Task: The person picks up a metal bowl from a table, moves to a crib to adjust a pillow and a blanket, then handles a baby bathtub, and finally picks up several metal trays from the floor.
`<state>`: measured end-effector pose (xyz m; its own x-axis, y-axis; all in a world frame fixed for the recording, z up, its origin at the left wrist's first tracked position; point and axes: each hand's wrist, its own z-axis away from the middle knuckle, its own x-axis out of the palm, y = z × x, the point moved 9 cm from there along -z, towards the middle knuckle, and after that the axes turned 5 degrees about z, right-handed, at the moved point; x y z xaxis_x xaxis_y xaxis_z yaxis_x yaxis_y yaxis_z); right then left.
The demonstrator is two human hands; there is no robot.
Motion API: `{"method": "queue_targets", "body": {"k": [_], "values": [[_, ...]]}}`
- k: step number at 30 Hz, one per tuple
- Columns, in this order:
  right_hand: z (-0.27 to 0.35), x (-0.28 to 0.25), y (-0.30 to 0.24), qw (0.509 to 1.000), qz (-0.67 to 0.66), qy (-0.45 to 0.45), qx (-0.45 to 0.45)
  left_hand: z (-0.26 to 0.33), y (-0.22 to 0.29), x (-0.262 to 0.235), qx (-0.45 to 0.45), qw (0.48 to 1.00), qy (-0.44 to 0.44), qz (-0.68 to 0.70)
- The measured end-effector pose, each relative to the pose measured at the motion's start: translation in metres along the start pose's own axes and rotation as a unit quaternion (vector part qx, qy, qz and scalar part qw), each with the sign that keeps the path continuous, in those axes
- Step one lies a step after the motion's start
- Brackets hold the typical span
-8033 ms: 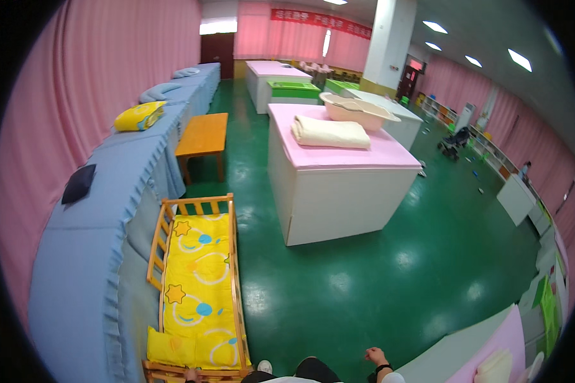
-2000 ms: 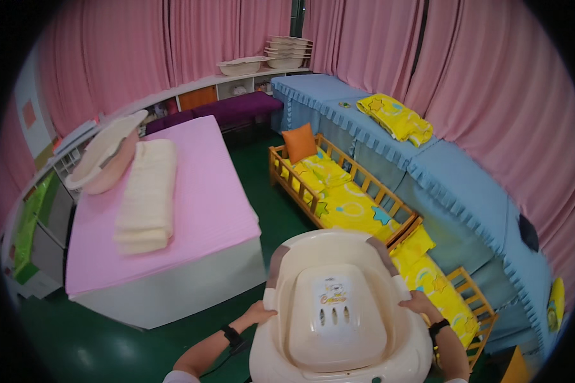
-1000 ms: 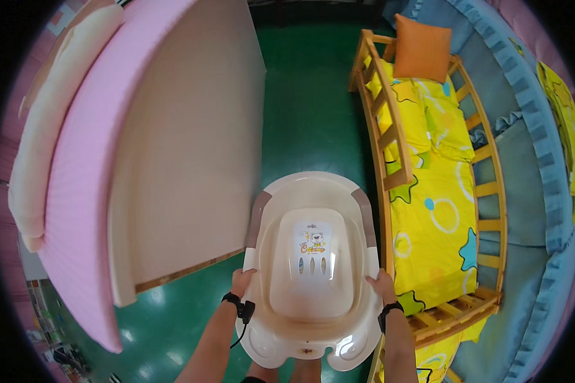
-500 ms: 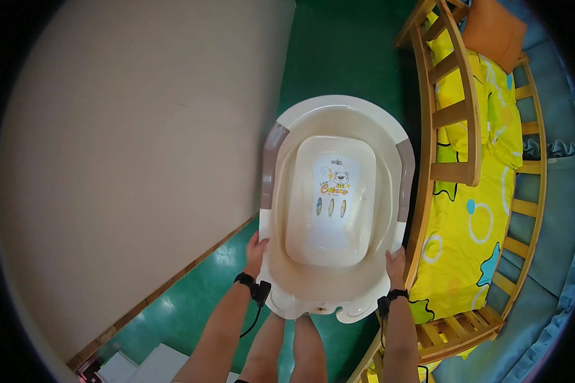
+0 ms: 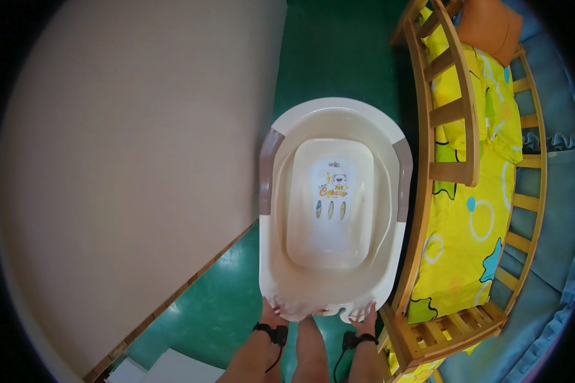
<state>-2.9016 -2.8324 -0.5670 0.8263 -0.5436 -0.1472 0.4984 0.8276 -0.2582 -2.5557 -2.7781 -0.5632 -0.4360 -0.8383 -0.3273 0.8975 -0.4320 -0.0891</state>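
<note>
A large cream baby bathtub [image 5: 390, 255] with brown-grey grip patches on its sides fills the middle of the view. In it lies a smaller, rounded rectangular cream basin [image 5: 361, 191], with a cartoon bear print and several slots showing at its bottom. My left hand [image 5: 270, 311] holds the tub's near left corner, fingers bent over the rim. At the near right corner, beside the scalloped edge, my right hand [image 5: 366, 320] grips the rim with its fingers on top. Each wrist wears a black band with a small box and cable.
A pale wall [image 5: 140, 159] rises along the left. Close on the right stands a wooden crib [image 5: 421, 210] with yellow patterned bedding [image 5: 466, 242] and an orange cushion [image 5: 490, 29]. White flat panels [image 5: 182, 369] lie at the lower left on the green floor [image 5: 338, 51].
Both hands have slid from the tub's sides to its near corners, closer to me and to each other. The tub stays almost where it was.
</note>
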Motion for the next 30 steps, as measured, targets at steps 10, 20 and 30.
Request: {"method": "queue_targets", "body": {"k": [10,20,30], "values": [[-0.02,0.062,-0.085,0.991,0.126,0.044,-0.019,-0.012,0.073,0.071,0.239,0.963,-0.121,-0.034],[-0.026,0.181,-0.168,0.99,0.025,-0.121,-0.073,0.054,0.181,0.173,0.346,0.89,-0.297,0.012],[0.051,0.137,-0.05,0.847,0.415,-0.261,-0.205,0.141,0.131,0.011,0.653,0.433,-0.128,-0.608]]}}
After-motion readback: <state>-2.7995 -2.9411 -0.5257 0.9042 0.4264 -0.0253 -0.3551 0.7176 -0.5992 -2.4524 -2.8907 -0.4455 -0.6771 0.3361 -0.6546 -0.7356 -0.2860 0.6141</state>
